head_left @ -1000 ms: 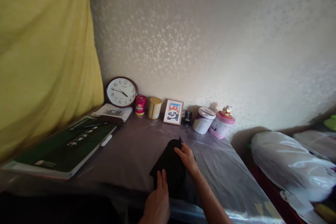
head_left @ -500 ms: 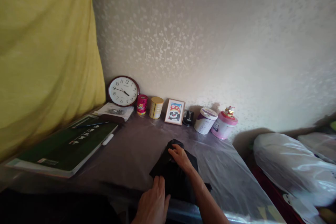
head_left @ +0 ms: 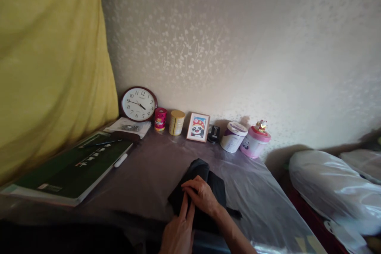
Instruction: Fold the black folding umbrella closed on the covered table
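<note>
A black cloth item (head_left: 199,168), folded and lying flat, rests near the front edge of the table. My left hand (head_left: 180,226) lies on its lower left part, with the fingers stretched forward. Over its middle is my right hand (head_left: 202,196), its fingertips meeting those of my left hand; the fingers are bent together, and what they pinch, if anything, is hidden. A short dark strip (head_left: 234,212) sticks out on the right side of the cloth.
Along the wall stand a clock (head_left: 139,104), a red can (head_left: 160,119), a yellow can (head_left: 176,122), a framed panda picture (head_left: 198,127) and two tubs (head_left: 233,137). A green book (head_left: 74,170) lies left; white plastic bags (head_left: 330,186) are at right.
My right hand has moved back toward me, from the top of the black cloth to its middle. My left hand has moved slightly forward and right, and the fingertips now meet.
</note>
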`<state>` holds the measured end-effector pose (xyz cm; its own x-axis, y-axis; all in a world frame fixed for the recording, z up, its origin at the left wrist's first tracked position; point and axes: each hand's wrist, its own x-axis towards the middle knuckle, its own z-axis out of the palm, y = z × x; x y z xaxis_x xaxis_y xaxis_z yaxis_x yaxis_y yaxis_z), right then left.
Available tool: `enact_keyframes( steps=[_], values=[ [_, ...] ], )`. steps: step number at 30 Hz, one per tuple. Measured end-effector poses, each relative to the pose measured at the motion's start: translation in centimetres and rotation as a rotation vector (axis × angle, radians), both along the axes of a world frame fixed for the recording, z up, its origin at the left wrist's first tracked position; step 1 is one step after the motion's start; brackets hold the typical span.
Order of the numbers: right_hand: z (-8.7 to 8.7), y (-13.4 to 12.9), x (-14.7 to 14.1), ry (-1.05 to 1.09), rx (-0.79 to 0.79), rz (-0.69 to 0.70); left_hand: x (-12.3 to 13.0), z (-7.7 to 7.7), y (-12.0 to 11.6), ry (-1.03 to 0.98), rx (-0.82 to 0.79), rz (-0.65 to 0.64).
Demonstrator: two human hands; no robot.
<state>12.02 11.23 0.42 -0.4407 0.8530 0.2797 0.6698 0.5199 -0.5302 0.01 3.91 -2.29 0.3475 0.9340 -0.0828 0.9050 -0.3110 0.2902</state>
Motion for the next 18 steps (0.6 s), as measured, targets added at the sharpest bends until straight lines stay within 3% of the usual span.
enact_keyframes(
  steps=[4,8,14,18],
  values=[
    [-0.8,-0.3,1.1,0.039,0.161,0.085,0.1,-0.6,0.3,0.001,-0.014,-0.009],
    [-1.9,2.0,2.4,-0.036,0.226,0.081,0.3,-1.0,0.5,0.010,-0.029,0.008],
    [-2.6,7.4,4.0,-0.092,0.225,-0.001,1.2,-2.1,0.7,0.064,-0.020,0.076],
    [-2.9,9.7,4.6,-0.118,0.102,-0.018,1.4,-2.2,0.8,0.050,-0.071,0.110]
  ],
)
